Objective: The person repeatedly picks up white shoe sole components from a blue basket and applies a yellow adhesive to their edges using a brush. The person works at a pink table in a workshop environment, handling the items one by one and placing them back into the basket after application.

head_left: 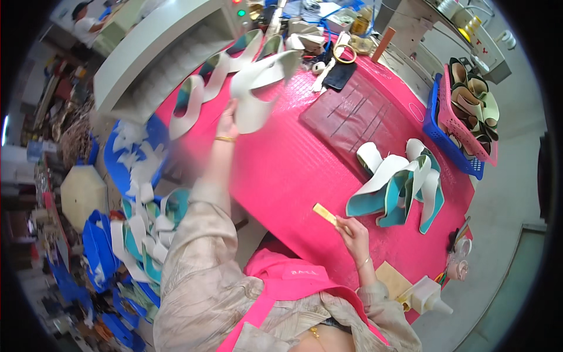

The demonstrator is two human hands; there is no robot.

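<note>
Fingers of the left hand [227, 123] are clamping the edge of a white cut-out piece [243, 92] left of the dark red mat [337, 117], while the right hand [355, 234] is pinching a yellow strip [325, 215] on the mat's near side. The step in hand seems to be positioning the piece, and the next move is probably calling for a steady grip.

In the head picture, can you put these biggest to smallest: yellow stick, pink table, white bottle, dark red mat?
Largest to smallest, as they look there:
1. pink table
2. dark red mat
3. white bottle
4. yellow stick, held in the right hand
</note>
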